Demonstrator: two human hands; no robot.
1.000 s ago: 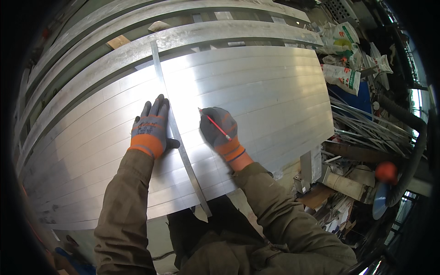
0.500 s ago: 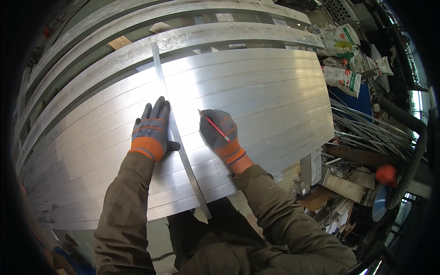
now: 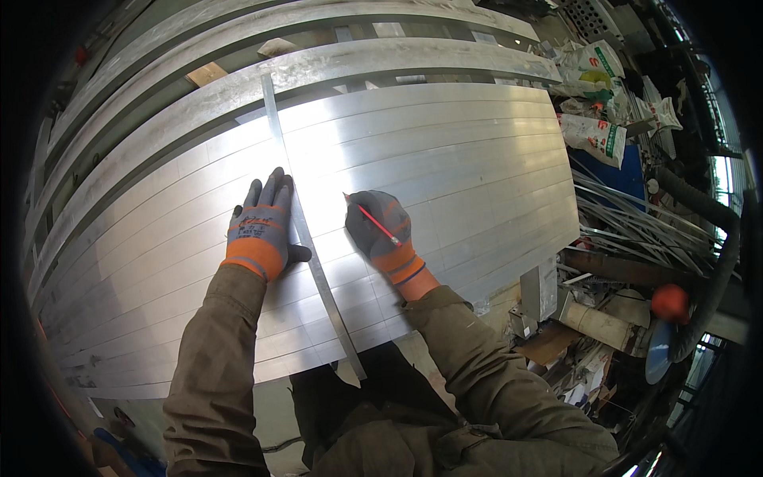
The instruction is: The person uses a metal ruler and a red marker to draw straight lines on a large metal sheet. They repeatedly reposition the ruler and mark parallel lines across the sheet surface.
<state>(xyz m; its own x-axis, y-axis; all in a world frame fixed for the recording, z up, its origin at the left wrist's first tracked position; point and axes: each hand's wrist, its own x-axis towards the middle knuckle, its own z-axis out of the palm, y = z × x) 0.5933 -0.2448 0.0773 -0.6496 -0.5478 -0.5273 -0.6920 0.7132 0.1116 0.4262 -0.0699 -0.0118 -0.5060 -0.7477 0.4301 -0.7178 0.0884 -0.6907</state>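
Note:
Side by side lie shiny metal strips [image 3: 477, 159], with faint cross lines on several of them. A long flat metal straightedge [image 3: 316, 270] crosses them from far to near, its near end sticking out past the front edge. My left hand [image 3: 262, 222], in a grey and orange work glove, lies flat with fingers stretched out along the straightedge's left side. Right of the straightedge, my gloved right hand [image 3: 383, 226] is closed round a red pencil [image 3: 373, 219]. The pencil's tip points away to the upper left; whether it touches the metal I cannot tell.
Thick metal bars [image 3: 381, 60] run along the far side, with wood blocks [image 3: 208, 74] between them. White printed sacks [image 3: 592, 135], a bundle of thin metal strips [image 3: 628, 215], a grey hose [image 3: 715, 262], a red ball-shaped thing [image 3: 670, 304] and scrap pieces crowd the right.

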